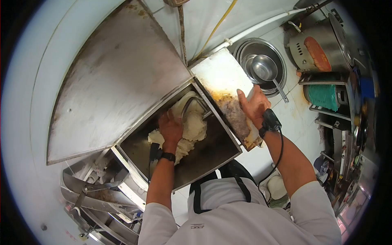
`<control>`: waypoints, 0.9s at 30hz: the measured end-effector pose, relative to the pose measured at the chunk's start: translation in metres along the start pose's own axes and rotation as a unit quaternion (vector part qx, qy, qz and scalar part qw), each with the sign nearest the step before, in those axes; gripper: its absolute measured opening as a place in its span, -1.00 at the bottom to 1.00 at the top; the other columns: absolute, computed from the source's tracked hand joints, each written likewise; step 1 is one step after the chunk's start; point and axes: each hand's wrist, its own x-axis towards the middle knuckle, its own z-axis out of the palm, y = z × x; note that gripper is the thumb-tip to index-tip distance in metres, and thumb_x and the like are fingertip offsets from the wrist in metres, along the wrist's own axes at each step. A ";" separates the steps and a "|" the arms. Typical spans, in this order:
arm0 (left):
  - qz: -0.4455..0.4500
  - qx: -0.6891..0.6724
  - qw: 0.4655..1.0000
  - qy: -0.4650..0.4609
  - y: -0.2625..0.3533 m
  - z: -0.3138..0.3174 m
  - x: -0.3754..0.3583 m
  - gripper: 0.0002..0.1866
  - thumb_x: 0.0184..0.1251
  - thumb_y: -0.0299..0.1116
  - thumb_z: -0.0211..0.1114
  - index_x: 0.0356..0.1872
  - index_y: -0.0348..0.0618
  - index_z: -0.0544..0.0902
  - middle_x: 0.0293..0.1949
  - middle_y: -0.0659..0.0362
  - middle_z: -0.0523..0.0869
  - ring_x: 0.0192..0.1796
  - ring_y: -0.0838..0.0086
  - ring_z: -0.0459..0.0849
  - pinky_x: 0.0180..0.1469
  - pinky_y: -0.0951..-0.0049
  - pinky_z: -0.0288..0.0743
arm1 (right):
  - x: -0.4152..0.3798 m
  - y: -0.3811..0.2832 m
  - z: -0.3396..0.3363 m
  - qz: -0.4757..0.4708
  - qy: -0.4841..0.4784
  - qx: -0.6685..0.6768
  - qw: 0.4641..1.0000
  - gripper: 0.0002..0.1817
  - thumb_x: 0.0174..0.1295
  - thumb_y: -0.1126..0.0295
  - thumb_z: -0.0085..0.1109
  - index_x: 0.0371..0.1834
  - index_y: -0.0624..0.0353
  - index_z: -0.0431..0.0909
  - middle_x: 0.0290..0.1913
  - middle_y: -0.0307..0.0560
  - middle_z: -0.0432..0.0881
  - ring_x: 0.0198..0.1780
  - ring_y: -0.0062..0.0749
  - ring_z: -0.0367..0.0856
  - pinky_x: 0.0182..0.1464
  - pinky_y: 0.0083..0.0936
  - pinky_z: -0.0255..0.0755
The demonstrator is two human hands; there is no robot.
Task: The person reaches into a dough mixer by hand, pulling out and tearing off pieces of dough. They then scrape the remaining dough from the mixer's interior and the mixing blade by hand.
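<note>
A pale lump of dough [194, 125] lies in an open metal mixer tub [212, 141]. A curved metal mixing arm [186, 107] passes over the dough. My left hand [170, 128] reaches into the tub and lies on the dough close beside that arm, fingers apart; its fingertips are partly hard to make out. My right hand [255, 107] is at the right edge of the rust-stained white housing [222, 77] beside the tub. Its thumb stands apart from the fingers, and what the fingertips touch is hidden. Both wrists wear black straps with a small device and cable.
The large metal lid [118, 77] stands raised on the left. Nested steel bowls [281, 69] with a ladle [264, 67] sit on the tiled floor beyond the housing. A big metal pot [314, 49] and shelving stand at right. A yellow hose [216, 26] hangs at the wall.
</note>
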 end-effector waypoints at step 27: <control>0.204 0.092 0.973 -0.050 0.091 0.005 -0.073 -0.77 0.18 -0.39 0.23 -0.15 -0.04 0.72 -0.24 0.09 0.72 -0.05 0.13 0.62 0.10 -0.12 0.38 | -0.003 0.008 0.002 -0.035 0.027 0.017 0.999 -0.25 0.20 -0.25 0.19 -0.01 0.36 0.52 -0.11 0.32 0.70 -0.03 0.20 0.70 0.07 -0.05 0.55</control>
